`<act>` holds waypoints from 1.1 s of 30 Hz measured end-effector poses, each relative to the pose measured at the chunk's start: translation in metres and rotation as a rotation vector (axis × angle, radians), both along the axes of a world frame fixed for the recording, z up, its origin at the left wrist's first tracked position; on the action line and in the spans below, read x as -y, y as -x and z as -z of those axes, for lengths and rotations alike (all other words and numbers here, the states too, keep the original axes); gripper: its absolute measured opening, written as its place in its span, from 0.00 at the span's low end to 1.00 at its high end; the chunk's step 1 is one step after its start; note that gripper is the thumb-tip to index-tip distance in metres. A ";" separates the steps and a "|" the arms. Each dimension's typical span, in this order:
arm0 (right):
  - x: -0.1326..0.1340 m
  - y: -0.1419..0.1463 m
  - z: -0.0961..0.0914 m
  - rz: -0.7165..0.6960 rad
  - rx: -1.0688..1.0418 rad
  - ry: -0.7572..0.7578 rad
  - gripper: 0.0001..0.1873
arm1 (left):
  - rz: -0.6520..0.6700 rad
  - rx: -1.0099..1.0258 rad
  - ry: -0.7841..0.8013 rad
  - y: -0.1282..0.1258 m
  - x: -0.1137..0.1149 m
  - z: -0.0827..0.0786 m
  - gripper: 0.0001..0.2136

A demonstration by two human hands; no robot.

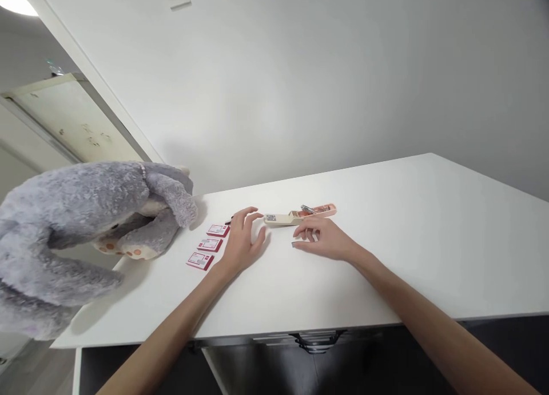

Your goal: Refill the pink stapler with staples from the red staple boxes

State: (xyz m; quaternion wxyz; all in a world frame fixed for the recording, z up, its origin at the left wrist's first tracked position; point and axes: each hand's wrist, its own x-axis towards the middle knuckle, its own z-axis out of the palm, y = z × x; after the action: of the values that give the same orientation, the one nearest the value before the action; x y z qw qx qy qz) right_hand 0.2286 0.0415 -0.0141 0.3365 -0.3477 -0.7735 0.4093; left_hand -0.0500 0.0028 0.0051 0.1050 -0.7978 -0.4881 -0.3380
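Note:
A long, narrow item that looks like an opened-out stapler (281,219) lies on the white tabletop, cream at its left end. Its right part (328,210) is pink, and a silver metal piece (306,209) juts up near the middle. My left hand (243,240) rests by the cream end with fingers spread and holds nothing visible. Close in front of the middle is my right hand (323,239), its fingers curled and the thumb apart from them. A small dark spot shows at that thumb's tip; I cannot tell what it is.
Three small red-and-white boxes (210,244) stand in a slanting row left of my left hand. A dark object behind that hand is mostly hidden. A large grey plush toy (86,212) leans over the table's left end. The wall (321,98) rises behind the table (429,240).

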 end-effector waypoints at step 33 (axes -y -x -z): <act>-0.020 -0.013 -0.006 0.242 -0.604 0.365 0.22 | 0.142 0.682 0.694 -0.008 -0.038 0.008 0.18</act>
State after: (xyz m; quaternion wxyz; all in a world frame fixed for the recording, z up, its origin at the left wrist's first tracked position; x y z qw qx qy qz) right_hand 0.2413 0.0612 -0.0079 0.5280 -0.3546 -0.5067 0.5820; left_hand -0.0425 0.0404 -0.0030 -0.3561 -0.6609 -0.5230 -0.4035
